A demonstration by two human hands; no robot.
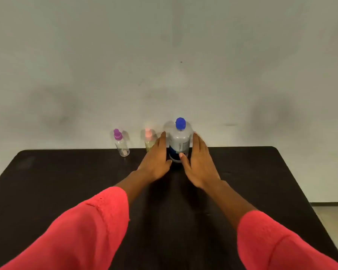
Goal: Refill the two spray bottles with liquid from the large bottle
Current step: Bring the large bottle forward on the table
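Three bottles stand in a row along the far edge of the dark rectangular worktop [66, 182], near its middle. The small clear purple-topped spray bottle [121, 146] is leftmost, the small pink-topped spray bottle [148, 140] is in the centre, and the large blue-capped plastic bottle [179, 142] is rightmost.

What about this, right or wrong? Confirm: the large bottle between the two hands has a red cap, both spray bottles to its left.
Wrong on the cap: the head view shows it blue, not red. The large bottle stands between left hand and right hand, purple spray bottle and pink spray bottle to its left.
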